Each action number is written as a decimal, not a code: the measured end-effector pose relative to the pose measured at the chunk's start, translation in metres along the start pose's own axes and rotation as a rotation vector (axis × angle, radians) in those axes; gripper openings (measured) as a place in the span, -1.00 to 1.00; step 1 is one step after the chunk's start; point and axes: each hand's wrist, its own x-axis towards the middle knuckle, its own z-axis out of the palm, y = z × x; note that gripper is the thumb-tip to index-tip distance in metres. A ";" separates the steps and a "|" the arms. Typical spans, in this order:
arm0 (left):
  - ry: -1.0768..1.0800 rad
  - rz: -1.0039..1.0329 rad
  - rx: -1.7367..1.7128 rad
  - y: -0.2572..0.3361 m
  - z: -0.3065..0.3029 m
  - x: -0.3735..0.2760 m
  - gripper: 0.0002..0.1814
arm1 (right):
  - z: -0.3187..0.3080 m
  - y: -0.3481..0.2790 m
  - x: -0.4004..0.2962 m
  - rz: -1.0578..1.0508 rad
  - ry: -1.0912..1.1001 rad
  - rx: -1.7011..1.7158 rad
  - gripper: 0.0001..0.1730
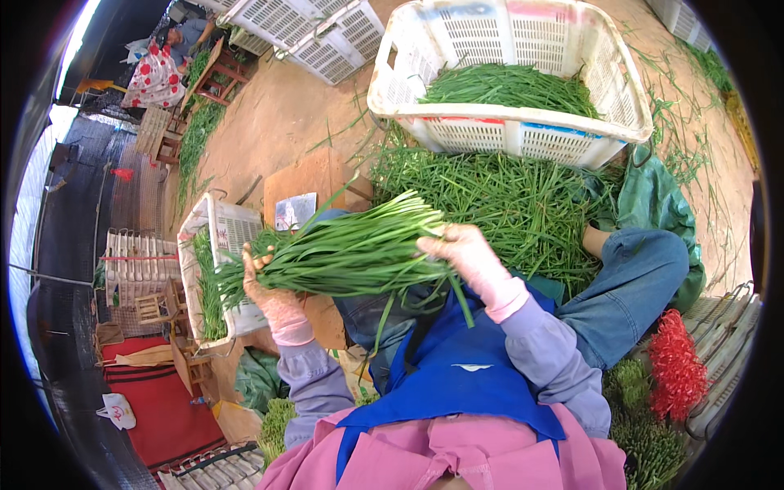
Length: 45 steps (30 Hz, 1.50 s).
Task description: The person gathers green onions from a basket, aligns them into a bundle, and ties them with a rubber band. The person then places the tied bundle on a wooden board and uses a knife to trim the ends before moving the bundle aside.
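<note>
A thick bunch of green chives [355, 254] lies lengthwise between my two hands, above my lap. My left hand [269, 297] supports the darker leafy end from below, its fingertips showing behind the leaves. The pale stem end is gripped between the thumb and fingers of my right hand [456, 245]. A few loose blades droop beneath the bunch over my blue apron [471, 373]. Just left of my left hand is a white plastic crate [242, 226] with chives inside. A loose heap of chives [508, 208] covers the ground beyond my right hand.
A large white crate [508, 111] partly filled with chives stands ahead behind the heap. A wooden block [300, 184] sits ahead left. Red plastic strands [677, 364] and bundled chives [652, 435] are at my right. Stacked crates [331, 52] and another person [184, 40] are farther off.
</note>
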 end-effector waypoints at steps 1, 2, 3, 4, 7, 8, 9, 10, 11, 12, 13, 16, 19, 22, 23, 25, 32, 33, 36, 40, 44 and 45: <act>-0.033 -0.026 -0.024 -0.009 0.003 0.000 -0.74 | -0.004 -0.008 -0.004 0.009 0.043 0.146 -0.76; 0.035 -0.052 -0.014 -0.013 0.005 -0.003 -0.74 | -0.010 -0.008 -0.005 0.035 0.070 0.251 -0.80; 0.099 -0.087 -0.009 -0.020 0.018 -0.011 -0.74 | -0.024 -0.002 -0.004 -0.047 0.153 0.192 -0.84; -0.090 -0.063 -0.028 -0.021 -0.001 0.001 -0.73 | -0.032 0.004 -0.003 -0.111 0.119 0.346 -0.84; 0.015 -0.020 0.111 -0.009 -0.039 0.017 -0.71 | -0.096 0.003 -0.016 -0.358 0.266 0.758 -0.82; -0.070 -0.036 0.058 -0.005 -0.058 0.025 -0.66 | -0.129 -0.006 -0.022 -0.331 0.348 0.518 -0.77; -0.149 -0.051 0.009 0.002 -0.065 0.027 -0.60 | -0.140 -0.016 -0.025 -0.293 0.423 0.286 -0.72; -0.062 0.043 0.187 0.000 -0.071 0.030 -0.58 | -0.139 -0.015 -0.023 -0.317 0.505 -0.240 -0.70; -0.024 0.084 0.238 -0.001 -0.076 0.034 -0.58 | -0.134 -0.012 -0.020 -0.330 0.563 -0.771 -0.68; 0.016 0.117 0.288 -0.005 -0.074 0.036 -0.58 | -0.116 -0.015 -0.016 -0.299 0.436 -0.824 -0.64; 0.008 0.095 0.212 -0.009 -0.071 0.036 -0.59 | -0.092 -0.017 -0.012 -0.195 0.248 -0.613 -0.63; -0.094 0.009 -0.008 -0.010 -0.073 0.038 -0.65 | -0.018 0.008 0.016 -0.308 0.152 -0.951 -0.51; 0.022 0.011 -0.001 -0.003 -0.059 0.030 -0.74 | 0.015 0.019 0.028 -0.195 0.194 -0.354 -0.64; 0.062 -0.070 -0.030 -0.009 -0.045 0.025 -0.78 | -0.007 -0.001 0.024 -0.185 0.173 -0.267 -0.80; 0.022 -0.097 -0.065 -0.016 -0.050 0.028 -0.80 | -0.016 0.001 0.023 -0.210 0.197 -0.269 -0.82; 0.150 -0.090 0.015 -0.035 -0.025 0.022 -0.74 | -0.040 -0.003 0.010 -0.373 0.365 -0.023 -0.86; 0.003 -0.127 -0.060 -0.006 -0.082 0.038 -0.73 | -0.085 -0.024 -0.010 -0.420 0.393 -0.820 -0.69; 0.066 -0.158 -0.069 -0.007 -0.060 0.032 -0.79 | -0.054 -0.031 -0.010 -0.288 0.175 -0.694 -0.61; 0.185 -0.134 0.024 -0.014 -0.013 0.017 -0.83 | 0.008 0.006 0.015 -0.444 0.130 -0.839 -0.40; -0.045 -0.138 -0.090 0.000 -0.076 0.048 -0.77 | 0.012 -0.013 0.010 -0.101 -0.046 -0.086 -0.76; -0.093 -0.130 -0.016 -0.014 -0.108 0.052 -0.77 | -0.058 -0.037 -0.013 -0.342 0.221 0.219 -0.77; -0.056 -0.127 0.001 -0.015 -0.101 0.050 -0.77 | -0.092 -0.026 -0.009 -0.359 0.264 -0.041 -0.70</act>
